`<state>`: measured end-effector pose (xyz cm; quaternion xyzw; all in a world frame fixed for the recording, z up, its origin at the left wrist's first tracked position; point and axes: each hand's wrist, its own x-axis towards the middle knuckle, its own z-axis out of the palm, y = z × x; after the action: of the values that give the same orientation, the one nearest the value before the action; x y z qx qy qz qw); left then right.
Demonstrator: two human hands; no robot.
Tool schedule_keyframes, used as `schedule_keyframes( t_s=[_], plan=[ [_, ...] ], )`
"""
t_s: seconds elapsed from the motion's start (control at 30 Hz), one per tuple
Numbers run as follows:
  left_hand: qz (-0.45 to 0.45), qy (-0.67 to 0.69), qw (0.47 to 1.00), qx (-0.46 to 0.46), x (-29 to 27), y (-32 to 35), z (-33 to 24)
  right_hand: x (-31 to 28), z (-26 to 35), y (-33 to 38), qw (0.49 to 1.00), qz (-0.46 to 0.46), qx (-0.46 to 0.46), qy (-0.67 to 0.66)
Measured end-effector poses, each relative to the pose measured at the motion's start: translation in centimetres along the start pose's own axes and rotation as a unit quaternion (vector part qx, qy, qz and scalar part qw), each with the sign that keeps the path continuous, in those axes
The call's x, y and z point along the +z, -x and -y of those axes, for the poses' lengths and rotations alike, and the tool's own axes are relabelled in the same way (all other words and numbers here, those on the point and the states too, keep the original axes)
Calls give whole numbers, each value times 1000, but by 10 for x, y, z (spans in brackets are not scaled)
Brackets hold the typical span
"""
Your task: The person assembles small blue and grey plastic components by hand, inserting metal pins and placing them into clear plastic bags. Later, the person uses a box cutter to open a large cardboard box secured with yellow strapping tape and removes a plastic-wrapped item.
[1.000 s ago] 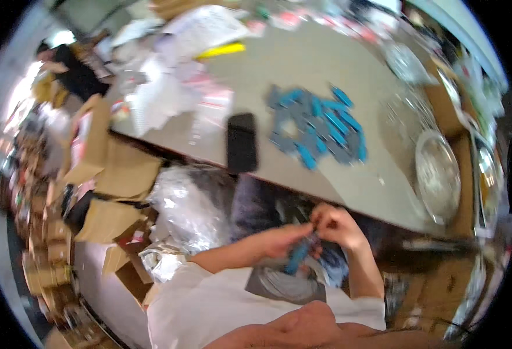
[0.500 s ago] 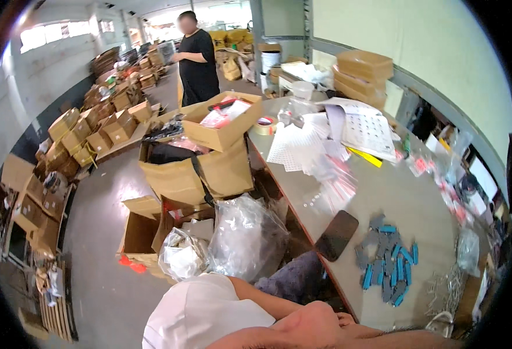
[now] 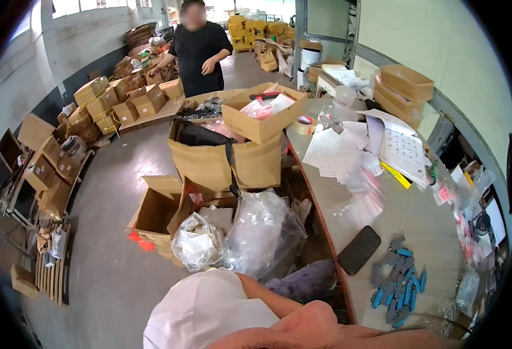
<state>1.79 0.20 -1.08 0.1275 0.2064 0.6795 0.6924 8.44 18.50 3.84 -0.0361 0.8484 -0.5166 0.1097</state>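
Lower edge: my white sleeve (image 3: 209, 314) and bare upper arm; both my hands out of frame, grip not tellable. Lower right: blue clips (image 3: 398, 285) heaped on grey table (image 3: 418, 215), black phone (image 3: 359, 249) just beside. Centre: clear plastic bags (image 3: 261, 232). Top: cardboard boxes (image 3: 256, 119), person in black (image 3: 200, 49).

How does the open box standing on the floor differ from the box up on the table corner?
The floor box looks empty, its flaps spread wide; the table box is filled with clear packets. The floor box stands low beside plastic bags; the table box stands raised on the table. Both are brown cardboard, open-topped.
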Motion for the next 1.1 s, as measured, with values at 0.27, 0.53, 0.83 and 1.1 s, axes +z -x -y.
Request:
schedule_keyframes(
  t_s=[0.27,0.53,0.83,1.1],
  plan=[
    [-6,-10,999,44,1,11,-2,10,-104,-16,979,-5,-69,194],
    [-19,-30,996,79,0,19,-6,6,-244,2,927,29,-178,328],
    [-21,-38,995,94,1,13,-7,14,-181,-23,957,3,-103,270],
    [-27,-65,992,102,2,6,-6,28,-45,-44,990,-63,-32,123]
  ],
)
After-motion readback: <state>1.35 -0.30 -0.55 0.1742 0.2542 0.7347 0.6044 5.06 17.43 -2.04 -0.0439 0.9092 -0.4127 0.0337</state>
